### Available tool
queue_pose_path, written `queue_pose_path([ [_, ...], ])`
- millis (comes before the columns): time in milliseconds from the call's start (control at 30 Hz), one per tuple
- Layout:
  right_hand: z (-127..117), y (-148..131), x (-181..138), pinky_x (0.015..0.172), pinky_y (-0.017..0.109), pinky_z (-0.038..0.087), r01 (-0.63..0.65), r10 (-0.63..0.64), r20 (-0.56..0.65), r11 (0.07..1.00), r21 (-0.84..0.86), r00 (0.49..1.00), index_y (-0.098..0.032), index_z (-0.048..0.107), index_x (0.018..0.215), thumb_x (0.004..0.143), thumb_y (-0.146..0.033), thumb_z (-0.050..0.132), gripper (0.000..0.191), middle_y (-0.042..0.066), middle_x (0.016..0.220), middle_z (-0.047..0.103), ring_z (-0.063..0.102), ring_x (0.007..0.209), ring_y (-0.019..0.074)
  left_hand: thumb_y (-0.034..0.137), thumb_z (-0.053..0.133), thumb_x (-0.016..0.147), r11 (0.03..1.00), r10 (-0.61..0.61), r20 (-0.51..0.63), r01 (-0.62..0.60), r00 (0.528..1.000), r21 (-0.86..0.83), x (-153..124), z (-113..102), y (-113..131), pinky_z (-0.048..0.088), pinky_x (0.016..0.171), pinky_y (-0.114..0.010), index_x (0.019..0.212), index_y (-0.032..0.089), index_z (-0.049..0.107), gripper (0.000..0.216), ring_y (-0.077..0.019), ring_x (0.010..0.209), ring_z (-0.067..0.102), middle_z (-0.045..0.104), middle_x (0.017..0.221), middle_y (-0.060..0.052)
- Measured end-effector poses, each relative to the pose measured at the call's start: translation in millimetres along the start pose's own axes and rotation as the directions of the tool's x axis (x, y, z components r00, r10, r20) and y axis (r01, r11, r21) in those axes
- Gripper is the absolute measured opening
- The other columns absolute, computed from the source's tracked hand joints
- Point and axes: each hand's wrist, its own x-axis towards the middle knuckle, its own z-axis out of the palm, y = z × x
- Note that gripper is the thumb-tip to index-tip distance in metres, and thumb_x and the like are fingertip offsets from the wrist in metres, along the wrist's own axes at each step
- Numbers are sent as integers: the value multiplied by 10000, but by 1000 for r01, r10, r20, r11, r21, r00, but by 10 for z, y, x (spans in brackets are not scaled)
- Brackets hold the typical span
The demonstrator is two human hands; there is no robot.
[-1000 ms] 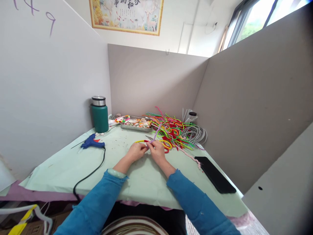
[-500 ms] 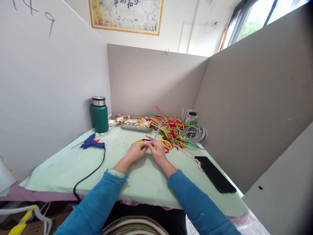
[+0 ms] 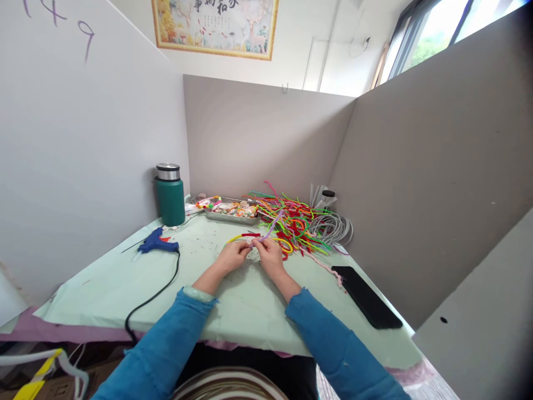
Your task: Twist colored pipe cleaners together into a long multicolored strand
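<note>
Both hands meet over the middle of the table. My left hand [image 3: 234, 256] pinches one end of a purple pipe cleaner [image 3: 273, 223]. Close beside it, my right hand [image 3: 268, 256] is closed on the same pipe cleaner, whose free length slants up and to the right. Just behind the fingers lie a red and yellow fuzzy piece [image 3: 250, 235] and a yellow loop [image 3: 285, 244]. The dark tips of a tool, perhaps scissors, show there in part. What sits between the fingertips is too small to make out.
A heap of coloured pipe cleaners [image 3: 291, 214] lies behind, with a coil of grey cord [image 3: 333, 229] on its right. A metal tray [image 3: 231, 218] holds small pieces. At left are a blue glue gun [image 3: 157, 241] and a green flask [image 3: 170, 201]; at right, a black phone [image 3: 366, 297].
The purple pipe cleaner's free end has swung to the right and leans lower. My right-hand fingers have shifted slightly; the left hand stays nearly in place.
</note>
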Motion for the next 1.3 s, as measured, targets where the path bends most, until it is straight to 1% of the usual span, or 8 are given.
queue_pose_path([
  [200, 17, 58, 31, 547, 239, 337, -113, 115, -19, 989, 95, 993, -162, 642, 651, 764, -418, 532, 301, -2, 585, 550, 459, 573, 133, 314, 447, 790, 997, -20, 32, 23, 999, -78, -6, -3, 13, 321, 536, -209, 820, 162, 617, 230, -105, 548, 444, 545, 603, 17],
  [400, -9, 14, 38, 493, 227, 299, -174, 177, -6, 974, 143, 984, -156, 617, 626, 756, -441, 524, 327, -27, 510, 464, 395, 511, 114, 359, 415, 808, 997, -33, 51, 37, 998, -63, -8, -34, 59, 309, 530, -208, 728, 168, 609, 284, -104, 529, 446, 545, 570, 19],
  [600, -18, -22, 29, 481, 223, 285, -180, 180, 16, 972, 150, 984, -160, 584, 572, 738, -439, 533, 328, -35, 487, 455, 380, 493, 106, 364, 405, 804, 1000, -31, 76, 30, 997, 4, 0, -25, 32, 290, 532, -213, 593, 175, 586, 336, -106, 515, 437, 510, 506, 20],
  [700, -20, -45, 26, 502, 223, 306, -181, 176, 41, 969, 168, 983, -159, 593, 581, 731, -424, 542, 309, -28, 512, 494, 409, 511, 110, 345, 407, 797, 1000, -21, 95, 21, 995, 5, -2, -23, 24, 285, 533, -213, 567, 175, 573, 331, -104, 513, 432, 495, 493, 23],
  [800, -16, -58, 18, 500, 226, 308, -177, 170, 54, 970, 168, 984, -161, 582, 561, 728, -423, 550, 312, -32, 496, 474, 405, 505, 110, 327, 412, 792, 999, -32, 102, 31, 994, 10, -6, -31, 39, 285, 538, -212, 556, 174, 563, 319, -104, 516, 436, 491, 491, 24],
  [933, -7, -51, 3, 502, 229, 303, -123, 115, 66, 983, 139, 991, -163, 587, 568, 743, -405, 547, 301, -32, 502, 465, 408, 513, 112, 303, 407, 797, 1000, -26, 79, 25, 997, 17, -10, -47, 76, 296, 545, -213, 584, 176, 561, 292, -108, 529, 446, 501, 500, 24],
  [1133, -1, -30, 1, 563, 236, 351, -81, 73, 64, 989, 126, 995, -166, 636, 655, 770, -402, 527, 285, -1, 604, 567, 472, 584, 128, 253, 423, 784, 999, -53, 53, 53, 997, -8, -12, -63, 110, 334, 577, -222, 692, 177, 602, 215, -121, 571, 488, 564, 564, 9],
  [1300, -1, -33, 1, 606, 242, 380, -86, 77, 68, 987, 138, 995, -171, 653, 727, 778, -406, 515, 278, 15, 671, 606, 513, 640, 143, 237, 440, 765, 998, -65, 19, 66, 998, -19, -8, -69, 108, 339, 577, -232, 663, 178, 591, 191, -127, 576, 493, 558, 557, 9],
])
